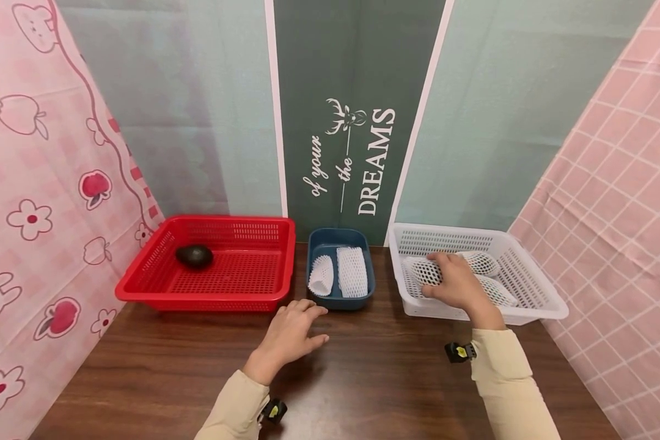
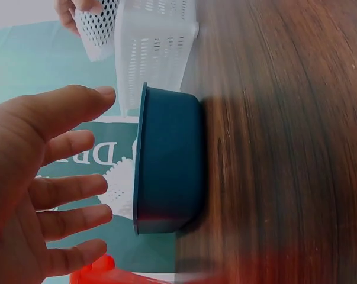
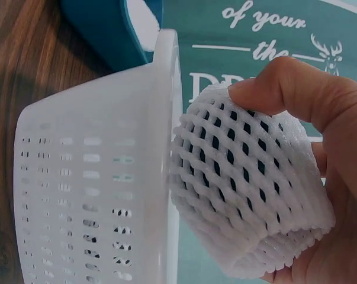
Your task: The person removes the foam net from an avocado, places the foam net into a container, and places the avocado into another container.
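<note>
My right hand (image 1: 459, 284) grips a dark fruit in a white foam net sleeve (image 3: 243, 160) at the left side of the white basket (image 1: 528, 313). Dark skin shows through the mesh, and the thumb presses on one end. Other netted pieces (image 1: 481, 264) lie in that basket, partly behind my hand. Over the table my left hand (image 1: 288, 333) has its fingers spread and holds nothing. It is in front of the blue tray (image 2: 172, 160), apart from it. Two white foam net sleeves (image 1: 352, 272) lie inside the tray.
To the left stands a red basket (image 1: 203, 297) with one bare avocado (image 1: 195, 256) in it. The brown wooden table (image 1: 374, 373) stretches in front of the containers. Pink patterned cloths flank both sides, and a green cloth hangs behind.
</note>
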### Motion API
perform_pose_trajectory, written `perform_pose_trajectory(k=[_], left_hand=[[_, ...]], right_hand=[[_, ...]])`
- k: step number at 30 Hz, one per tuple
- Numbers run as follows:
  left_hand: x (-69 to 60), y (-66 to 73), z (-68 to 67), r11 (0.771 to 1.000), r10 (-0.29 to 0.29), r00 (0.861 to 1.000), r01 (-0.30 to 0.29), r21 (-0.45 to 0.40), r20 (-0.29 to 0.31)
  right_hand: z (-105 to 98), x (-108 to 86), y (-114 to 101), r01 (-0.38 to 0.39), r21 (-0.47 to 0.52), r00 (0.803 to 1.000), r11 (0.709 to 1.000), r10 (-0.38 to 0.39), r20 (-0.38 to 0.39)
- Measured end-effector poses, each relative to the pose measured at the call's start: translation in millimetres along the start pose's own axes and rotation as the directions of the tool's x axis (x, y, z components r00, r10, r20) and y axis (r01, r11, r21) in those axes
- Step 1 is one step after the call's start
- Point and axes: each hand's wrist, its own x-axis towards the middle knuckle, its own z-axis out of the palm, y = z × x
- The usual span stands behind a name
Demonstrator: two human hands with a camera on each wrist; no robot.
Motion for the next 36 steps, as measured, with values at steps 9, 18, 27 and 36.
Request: perform_pose_trajectory(k=[9,18,27,36], left_hand=[[-8.0,-5.7,-0.9,0.998,-0.066,0.998,0.066,0.011,-0.021],[-14.7,-12.5,-3.7,0.995,-0.097,0.995,0.097,0.011,-0.018],[-21.4,-19.7,-5.3,0.992,-0.124,0.992,0.125,0.023,-0.023],[-28.9,-27.4,-4.9,0.987,-0.156,0.988,0.156,0.030,-0.009]], right_hand=[[-2.8,-6.1,-14.6,0.017,0.006,0.999,1.000,-0.017,-0.030],[0.0,-12.1,-33.2,0.071,-0.005,0.997,0.997,-0.071,-0.038],[11.6,-12.6,-45.6,0.142,-0.016,0.988,0.990,-0.143,-0.066],[25.5,-14.5,-56.0,0.181,-0.029,0.980,0.983,-0.183,-0.073]])
